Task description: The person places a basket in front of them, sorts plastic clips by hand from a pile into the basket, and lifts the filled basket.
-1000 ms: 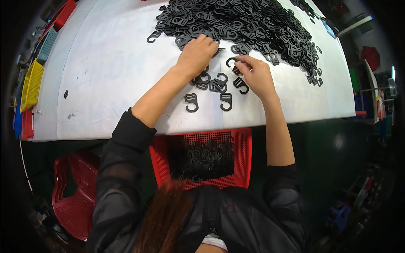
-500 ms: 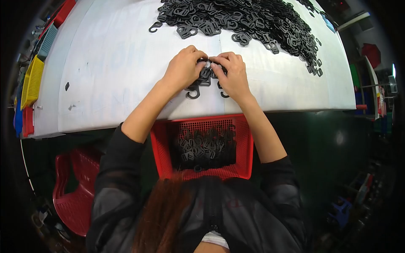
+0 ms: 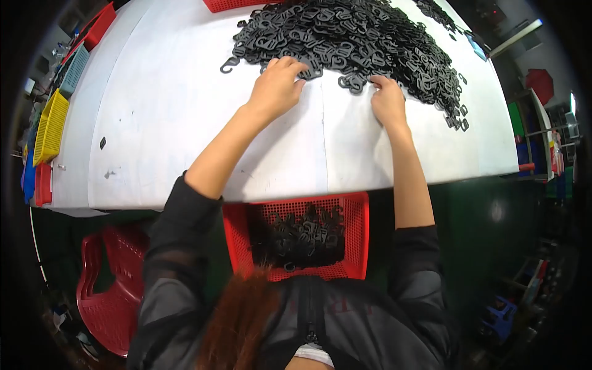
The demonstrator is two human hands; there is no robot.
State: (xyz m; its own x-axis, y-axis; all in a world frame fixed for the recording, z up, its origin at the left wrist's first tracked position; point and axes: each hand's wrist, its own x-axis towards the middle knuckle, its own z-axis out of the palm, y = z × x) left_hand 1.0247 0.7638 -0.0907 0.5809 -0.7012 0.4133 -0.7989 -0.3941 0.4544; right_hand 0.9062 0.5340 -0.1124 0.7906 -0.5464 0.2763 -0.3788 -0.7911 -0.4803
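Observation:
A heap of black plastic hooks (image 3: 345, 37) covers the far middle of the white table. My left hand (image 3: 277, 87) is at the heap's near left edge, its fingers reaching over a few hooks and its thumb apart. My right hand (image 3: 389, 103) lies farther right along the same edge, fingers bent slightly and touching the hooks, thumb apart. Between the hands, a small cluster of hooks (image 3: 353, 82) sticks out from the heap. A loose hook (image 3: 230, 65) lies left of my left hand. Both hands' fingertips are partly hidden among the pieces.
Below the table's front edge stands a red basket (image 3: 359, 237) holding more black hooks. Another red basket (image 3: 229, 5) sits at the far edge. Yellow (image 3: 50, 126) and blue (image 3: 75, 69) baskets line the left side. A dark red chair (image 3: 111, 302) is at lower left.
Both hands have moved forward from the front of the table to the heap and spread apart. The hooks they were handling there are gone from that spot. A red basket now shows at the far edge.

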